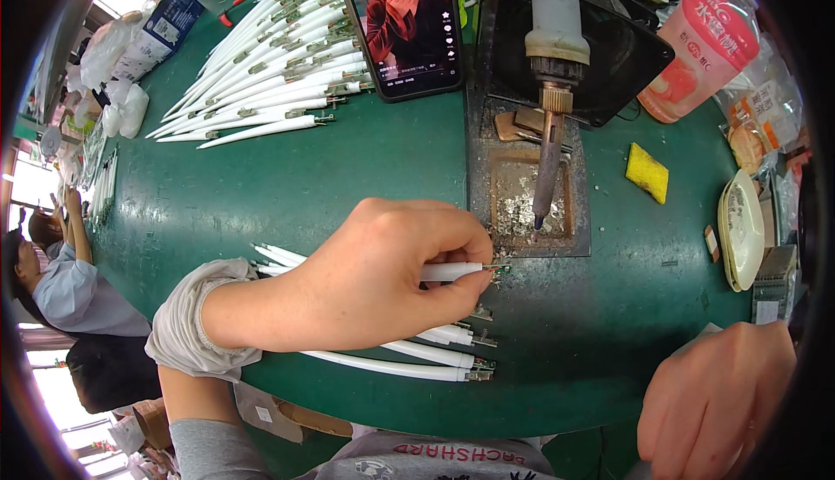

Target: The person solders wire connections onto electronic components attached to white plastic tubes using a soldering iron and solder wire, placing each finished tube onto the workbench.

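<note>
White plastic is sitting in the head view's centre: the left hand (pixel 391 276) is pinching a white stick (pixel 452 271), its narrow grip holding it with the green end pointing toward three o'clock. More sticks (pixel 383 367) are lying at six o'clock on the counter (pixel 348 167), a pile (pixel 291 77) at eleven. One o'clock, a soldering iron (pixel 557 23) is pointing down. At four, the right hand (pixel 713 402) is curling; I cannot tell its grip.

- Deep green sweeps the table (pixel 609 341)!
- White all along the tapered tubes (pixel 452 272), green on the circuit boards (pixel 501 269)!
- Soldering iron (pixel 555 28): pale grey into brass!
- Vivid yellow sponge (pixel 647 173), pink pouch (pixel 696 54)!
- Grey shirt (pixel 435 465), red lettering (pixel 461 452)!
</note>
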Available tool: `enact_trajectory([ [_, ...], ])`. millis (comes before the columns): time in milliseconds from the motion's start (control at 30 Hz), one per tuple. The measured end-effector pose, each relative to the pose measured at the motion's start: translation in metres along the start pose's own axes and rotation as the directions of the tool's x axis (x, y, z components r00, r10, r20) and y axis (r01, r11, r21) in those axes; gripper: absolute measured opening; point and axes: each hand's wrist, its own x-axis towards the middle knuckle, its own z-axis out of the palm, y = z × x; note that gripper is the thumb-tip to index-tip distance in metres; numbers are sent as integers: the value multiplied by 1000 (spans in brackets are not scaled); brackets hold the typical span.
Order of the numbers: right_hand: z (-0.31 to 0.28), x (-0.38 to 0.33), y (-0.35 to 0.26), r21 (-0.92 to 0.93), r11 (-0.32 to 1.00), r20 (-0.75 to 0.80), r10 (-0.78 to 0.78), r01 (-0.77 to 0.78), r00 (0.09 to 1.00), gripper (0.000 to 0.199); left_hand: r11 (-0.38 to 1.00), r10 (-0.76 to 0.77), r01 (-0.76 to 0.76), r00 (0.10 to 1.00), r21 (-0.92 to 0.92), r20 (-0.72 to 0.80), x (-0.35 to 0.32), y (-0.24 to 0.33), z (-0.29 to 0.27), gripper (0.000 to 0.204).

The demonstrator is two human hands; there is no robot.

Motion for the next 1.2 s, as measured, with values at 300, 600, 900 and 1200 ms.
enact_trajectory([
  [300,-11,3,10,51,998,185,-32,23,982,22,900,212,-230,973,370,89,-3,-10,-2,17],
  [600,-12,28,23,-133,939,-119,-334,318,935,5,319,180,207,945,925,-274,-5,-46,-67,19],
  [900,-21,28,39,-69,976,-386,166,-208,908,17,840,7,93,983,534,-182,-10,-22,-61,14],
  [1200,-22,36,65,-507,787,-694,-130,-352,708,19,921,-210,308,907,-238,364,-1,31,-28,19],
])
